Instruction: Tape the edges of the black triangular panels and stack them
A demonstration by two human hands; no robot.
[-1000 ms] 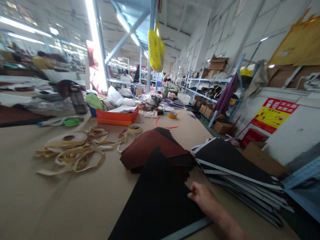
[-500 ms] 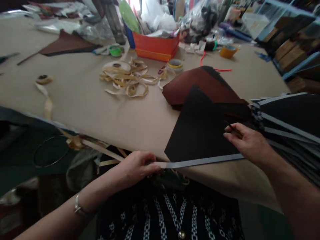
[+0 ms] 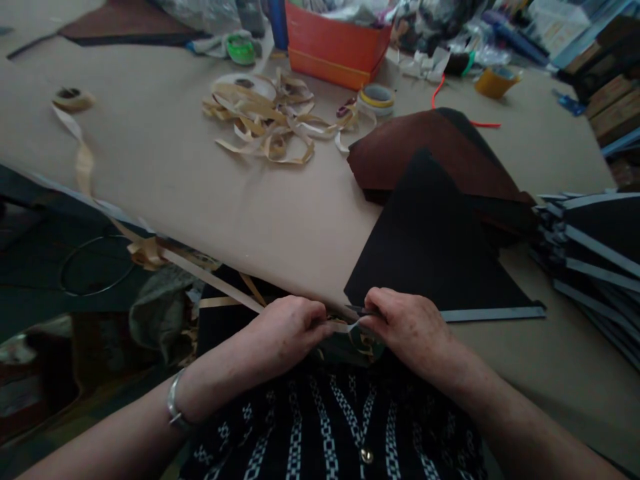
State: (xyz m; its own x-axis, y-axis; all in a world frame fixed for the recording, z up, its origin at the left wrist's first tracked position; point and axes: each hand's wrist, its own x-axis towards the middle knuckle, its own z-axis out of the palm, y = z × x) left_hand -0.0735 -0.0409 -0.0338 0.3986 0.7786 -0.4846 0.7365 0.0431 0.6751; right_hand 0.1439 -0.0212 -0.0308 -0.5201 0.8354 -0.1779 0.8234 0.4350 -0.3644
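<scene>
My left hand (image 3: 287,333) pinches a narrow adhesive tape (image 3: 210,283), which runs up from the table's front edge at the left. Close beside it, my right hand (image 3: 413,330) is closed on a small dark pointed tool (image 3: 361,311), its kind not clear. A short, bent stretch of tape spans the gap between the two hands, its right end at my right fingertips. Behind them lies a black angular sheet (image 3: 430,240). A pale grey strip (image 3: 495,314) lines its front edge, partly hidden by my right hand.
Brown sheets (image 3: 425,150) lie under the black one. At the right is a stack of black pieces with pale strips (image 3: 595,247). Tangled tape backing (image 3: 270,127), a tape roll (image 3: 377,99) and an orange box (image 3: 335,50) sit farther back. A small roll (image 3: 73,99) lies left.
My right hand has moved left and down from over the black sheet to beside my left hand, bringing the dark tool. The tape between my hands is now short and bent. The view has tilted down.
</scene>
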